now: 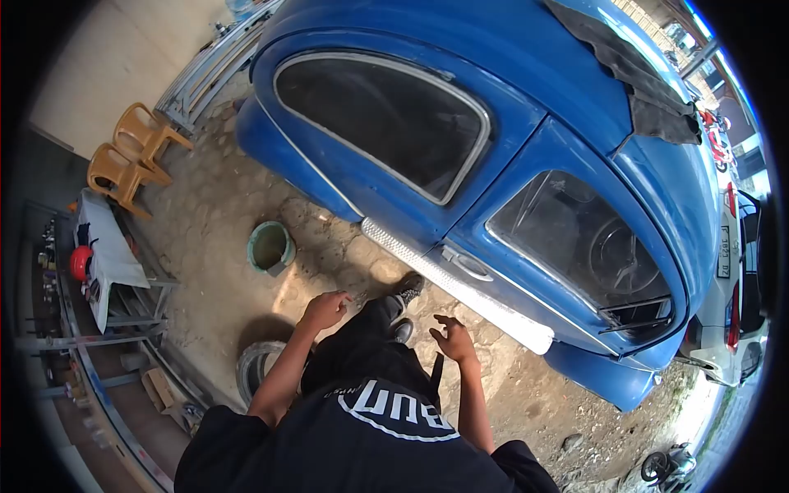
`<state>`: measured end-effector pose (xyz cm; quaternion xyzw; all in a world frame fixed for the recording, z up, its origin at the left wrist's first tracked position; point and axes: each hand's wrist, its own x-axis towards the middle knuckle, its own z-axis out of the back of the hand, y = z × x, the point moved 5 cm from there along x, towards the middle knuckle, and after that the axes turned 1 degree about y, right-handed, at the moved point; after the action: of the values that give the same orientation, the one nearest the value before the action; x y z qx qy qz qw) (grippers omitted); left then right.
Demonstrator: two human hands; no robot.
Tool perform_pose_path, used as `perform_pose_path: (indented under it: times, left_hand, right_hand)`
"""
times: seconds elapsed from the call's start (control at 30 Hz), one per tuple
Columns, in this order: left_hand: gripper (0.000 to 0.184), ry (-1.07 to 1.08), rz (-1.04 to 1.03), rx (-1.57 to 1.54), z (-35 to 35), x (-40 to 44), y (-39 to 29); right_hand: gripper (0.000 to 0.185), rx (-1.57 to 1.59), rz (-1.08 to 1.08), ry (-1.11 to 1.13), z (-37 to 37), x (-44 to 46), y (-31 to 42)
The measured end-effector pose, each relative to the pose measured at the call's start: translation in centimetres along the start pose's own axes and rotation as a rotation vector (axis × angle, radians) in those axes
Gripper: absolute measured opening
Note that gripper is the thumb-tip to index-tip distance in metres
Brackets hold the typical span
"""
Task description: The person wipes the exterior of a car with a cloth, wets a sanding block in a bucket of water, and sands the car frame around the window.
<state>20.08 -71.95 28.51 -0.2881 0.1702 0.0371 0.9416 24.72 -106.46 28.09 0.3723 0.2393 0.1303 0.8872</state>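
My left hand (pixel 327 310) hangs over the stone floor with its fingers loosely stretched and nothing in them. Nearest to it stands a green bucket (pixel 265 247) holding murky liquid. On the other side of my legs, my right hand (pixel 454 338) is in the air, fingers apart and bare. A blue car (pixel 509 99) with rounded bodywork fills the upper right, its pale running board (pixel 460 283) just beyond my right hand. The silver door handle (pixel 468 263) is not touched by either hand. Both of my shoes (pixel 407 287) rest on the ground near the running board.
Two brown plastic chairs (pixel 123 177) stand at the far left, near a covered table (pixel 111 255) with a red round object (pixel 80 263). Beside my left forearm is a grey round rim (pixel 251 366). A white car (pixel 719 333) and a motorbike (pixel 670 466) are at right.
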Motion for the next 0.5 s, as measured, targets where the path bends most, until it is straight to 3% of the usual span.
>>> perform_pose_path:
  times: [0.2, 0.33, 0.43, 0.5]
  left_hand:
    - [0.02, 0.038, 0.168, -0.235, -0.7, -5.8, 5.4]
    - [0.022, -0.006, 0.303, -0.376, -3.9, -7.5, 13.2]
    - [0.026, -0.018, 0.507, -0.438, -7.8, -11.5, 23.4]
    - [0.03, -0.009, 0.667, -0.473, -9.8, -15.8, 30.3]
  right_hand:
    - [0.04, 0.067, 0.004, 0.12, -2.7, 1.2, 5.0]
    - [0.036, 0.068, -0.099, 0.135, -7.8, 5.0, 3.4]
    - [0.031, 0.272, -0.333, 0.075, -16.8, 7.3, -6.9]
    - [0.022, -0.114, -0.278, 0.23, -23.8, 6.7, -17.0]
